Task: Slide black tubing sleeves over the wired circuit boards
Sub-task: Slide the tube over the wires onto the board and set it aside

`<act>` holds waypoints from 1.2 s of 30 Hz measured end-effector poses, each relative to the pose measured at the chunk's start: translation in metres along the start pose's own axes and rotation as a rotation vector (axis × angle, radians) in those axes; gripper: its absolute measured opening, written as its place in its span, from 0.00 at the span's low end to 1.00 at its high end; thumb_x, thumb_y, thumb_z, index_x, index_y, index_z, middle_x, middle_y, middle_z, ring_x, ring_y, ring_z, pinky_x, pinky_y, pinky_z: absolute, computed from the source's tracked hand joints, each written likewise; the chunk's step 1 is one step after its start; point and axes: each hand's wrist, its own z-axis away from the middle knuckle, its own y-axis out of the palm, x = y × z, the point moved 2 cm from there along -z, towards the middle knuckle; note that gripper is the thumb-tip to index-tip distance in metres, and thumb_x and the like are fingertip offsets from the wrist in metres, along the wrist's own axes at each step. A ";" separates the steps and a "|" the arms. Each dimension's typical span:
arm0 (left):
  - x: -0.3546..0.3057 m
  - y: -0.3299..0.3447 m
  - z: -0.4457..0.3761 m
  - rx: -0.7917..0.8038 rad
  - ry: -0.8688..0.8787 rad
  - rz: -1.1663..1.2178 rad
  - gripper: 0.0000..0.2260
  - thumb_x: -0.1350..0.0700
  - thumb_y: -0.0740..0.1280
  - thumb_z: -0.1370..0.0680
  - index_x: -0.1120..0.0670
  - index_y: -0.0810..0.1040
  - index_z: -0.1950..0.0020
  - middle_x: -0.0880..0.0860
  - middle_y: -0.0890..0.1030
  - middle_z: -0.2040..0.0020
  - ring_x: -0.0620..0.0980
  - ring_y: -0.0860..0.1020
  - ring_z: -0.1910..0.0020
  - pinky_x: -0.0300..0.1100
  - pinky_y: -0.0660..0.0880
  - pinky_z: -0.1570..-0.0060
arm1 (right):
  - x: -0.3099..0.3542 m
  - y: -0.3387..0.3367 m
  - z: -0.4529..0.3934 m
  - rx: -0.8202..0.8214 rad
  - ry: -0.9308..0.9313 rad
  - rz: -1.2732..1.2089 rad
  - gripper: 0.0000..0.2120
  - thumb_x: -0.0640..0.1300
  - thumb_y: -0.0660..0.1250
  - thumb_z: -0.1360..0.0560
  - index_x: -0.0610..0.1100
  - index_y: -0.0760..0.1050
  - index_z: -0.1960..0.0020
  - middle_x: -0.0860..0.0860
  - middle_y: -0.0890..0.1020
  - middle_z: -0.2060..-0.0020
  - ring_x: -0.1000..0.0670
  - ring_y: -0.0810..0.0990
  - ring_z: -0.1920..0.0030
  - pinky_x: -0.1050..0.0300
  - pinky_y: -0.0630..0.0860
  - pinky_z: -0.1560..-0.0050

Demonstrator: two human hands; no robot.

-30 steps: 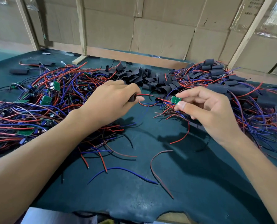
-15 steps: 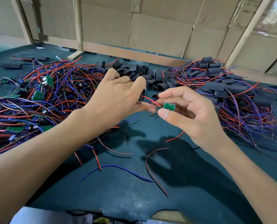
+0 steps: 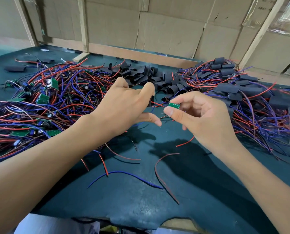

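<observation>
Sleeves and wired boards lie spread over your green table (image 3: pixel 200 191). At the far left, one flat sleeve (image 3: pixel 15 68) lies alone, apart from the rest. Next to it is a heap of bare boards (image 3: pixel 44 98) tangled in red and blue wires, reaching under your left forearm. Your left hand (image 3: pixel 124 105) hovers above the heap's right edge, with a black sleeve (image 3: pixel 151 101) pinched under the forefinger; the thumb below points right, and the other fingers are hidden behind the hand, so you cannot tell how they lie. Behind the hand, a pile of empty sleeves (image 3: pixel 151 76) runs along the middle of the table. Red and blue wires run from the held sleeve to a small green board (image 3: pixel 174 105), just beside it, which your right hand (image 3: pixel 201 119) pinches between thumb and forefinger, the remaining fingers loosely curled. Below the hands, a few loose wires (image 3: pixel 159 173) lie on bare table. To the right sits a heap of sleeved boards (image 3: pixel 242 92), wires trailing toward the table edge. Cardboard (image 3: pixel 166 29) and wooden slats back the table.
</observation>
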 end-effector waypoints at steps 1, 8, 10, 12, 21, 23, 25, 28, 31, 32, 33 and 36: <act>0.001 0.001 0.000 -0.001 -0.001 -0.004 0.41 0.23 0.49 0.33 0.59 0.68 0.45 0.48 0.79 0.66 0.56 0.75 0.70 0.52 0.68 0.43 | 0.001 0.000 0.000 0.026 -0.007 -0.025 0.09 0.51 0.77 0.29 0.53 0.84 0.49 0.54 0.86 0.61 0.51 0.80 0.67 0.55 0.76 0.62; -0.008 0.002 0.001 -0.071 0.055 0.037 0.37 0.24 0.52 0.33 0.58 0.68 0.50 0.49 0.77 0.70 0.55 0.67 0.75 0.53 0.71 0.49 | 0.006 0.001 0.001 0.093 -0.067 -0.037 0.07 0.43 0.74 0.25 0.51 0.85 0.49 0.53 0.86 0.59 0.40 0.77 0.65 0.47 0.77 0.61; -0.012 0.001 0.001 -0.083 0.077 0.040 0.37 0.25 0.53 0.32 0.59 0.70 0.50 0.50 0.76 0.70 0.55 0.67 0.75 0.53 0.72 0.50 | 0.006 0.000 0.001 0.079 -0.070 -0.048 0.06 0.40 0.74 0.24 0.51 0.85 0.50 0.55 0.86 0.61 0.49 0.77 0.68 0.59 0.76 0.63; -0.013 0.001 0.002 -0.081 0.084 0.047 0.37 0.25 0.54 0.31 0.60 0.71 0.50 0.50 0.76 0.70 0.56 0.69 0.75 0.53 0.71 0.50 | 0.006 -0.002 0.000 0.057 -0.069 -0.060 0.07 0.39 0.74 0.24 0.50 0.85 0.52 0.58 0.85 0.64 0.56 0.75 0.70 0.66 0.73 0.65; -0.015 0.001 0.002 -0.173 0.100 0.127 0.35 0.26 0.57 0.29 0.61 0.71 0.53 0.53 0.75 0.73 0.57 0.68 0.76 0.53 0.73 0.52 | 0.008 0.000 0.002 0.068 -0.060 -0.126 0.06 0.42 0.76 0.28 0.48 0.85 0.51 0.54 0.87 0.60 0.59 0.80 0.64 0.69 0.72 0.64; -0.015 0.001 0.002 -0.201 0.099 0.133 0.35 0.27 0.58 0.29 0.61 0.72 0.54 0.53 0.75 0.74 0.57 0.68 0.77 0.52 0.74 0.53 | 0.007 0.000 0.001 0.055 -0.055 -0.129 0.06 0.41 0.76 0.27 0.48 0.85 0.50 0.54 0.87 0.60 0.59 0.80 0.64 0.70 0.72 0.64; -0.016 0.001 0.002 -0.209 0.089 0.144 0.35 0.26 0.58 0.30 0.61 0.72 0.54 0.52 0.74 0.74 0.58 0.67 0.77 0.52 0.73 0.54 | 0.007 -0.001 0.001 0.041 -0.049 -0.136 0.05 0.41 0.76 0.27 0.48 0.86 0.51 0.53 0.87 0.60 0.57 0.82 0.62 0.68 0.75 0.61; -0.016 0.002 0.002 -0.216 0.079 0.161 0.36 0.26 0.58 0.30 0.61 0.72 0.53 0.51 0.72 0.75 0.57 0.66 0.77 0.52 0.74 0.53 | 0.008 -0.003 0.000 0.017 -0.038 -0.116 0.03 0.44 0.76 0.27 0.49 0.85 0.54 0.52 0.87 0.60 0.49 0.83 0.60 0.53 0.79 0.56; -0.017 0.003 0.002 -0.201 0.091 0.165 0.36 0.26 0.57 0.30 0.61 0.72 0.53 0.51 0.73 0.74 0.58 0.67 0.77 0.54 0.74 0.53 | 0.007 -0.003 0.001 0.020 -0.051 -0.068 0.04 0.49 0.77 0.28 0.50 0.85 0.54 0.52 0.87 0.59 0.35 0.81 0.60 0.39 0.78 0.56; -0.017 0.004 0.003 -0.202 0.100 0.171 0.36 0.26 0.57 0.29 0.61 0.72 0.53 0.51 0.74 0.74 0.58 0.68 0.77 0.54 0.74 0.53 | 0.006 -0.002 0.001 0.021 -0.062 -0.047 0.05 0.51 0.76 0.28 0.51 0.85 0.54 0.52 0.87 0.59 0.33 0.80 0.60 0.38 0.77 0.58; -0.017 0.004 0.003 -0.206 0.110 0.178 0.36 0.26 0.58 0.29 0.61 0.72 0.53 0.51 0.75 0.74 0.57 0.68 0.77 0.54 0.74 0.53 | 0.007 -0.001 0.001 0.019 -0.073 -0.028 0.06 0.52 0.76 0.28 0.52 0.85 0.53 0.53 0.87 0.59 0.33 0.79 0.61 0.38 0.77 0.59; -0.017 0.004 0.003 -0.219 0.124 0.178 0.35 0.27 0.58 0.29 0.62 0.73 0.52 0.51 0.74 0.74 0.57 0.67 0.77 0.54 0.74 0.53 | 0.007 0.001 0.002 0.007 -0.084 -0.001 0.04 0.50 0.75 0.26 0.52 0.85 0.52 0.55 0.86 0.60 0.35 0.78 0.63 0.43 0.76 0.62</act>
